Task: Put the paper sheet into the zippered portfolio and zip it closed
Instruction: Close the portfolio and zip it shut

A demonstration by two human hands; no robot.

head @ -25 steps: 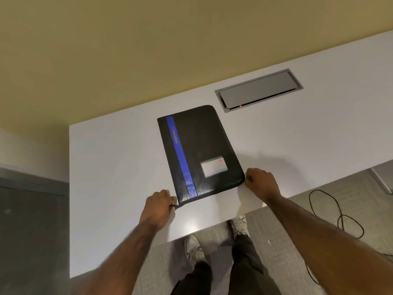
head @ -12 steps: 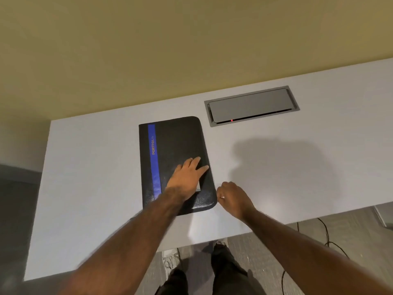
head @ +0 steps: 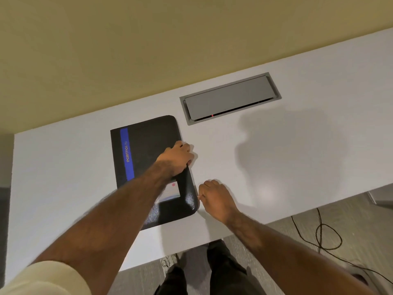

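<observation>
A black zippered portfolio [head: 146,150] with a blue stripe and a small white label lies closed and flat on the white table [head: 276,158]. My left hand [head: 177,157] reaches across it and curls over its right edge, about halfway up. My right hand [head: 214,199] sits at the lower right edge of the portfolio with its fingers pinched together on something small and thin, probably the zipper pull. No paper sheet is visible.
A grey recessed cable hatch [head: 229,99] with a red light sits in the table behind the portfolio. The table's near edge runs just below my hands. A black cable [head: 325,233] loops on the floor at the right. My legs stand under the edge.
My left hand has slid from lying flat on the cover near the label up to the portfolio's right edge, and its fingers have curled. The right hand stays at the lower right corner.
</observation>
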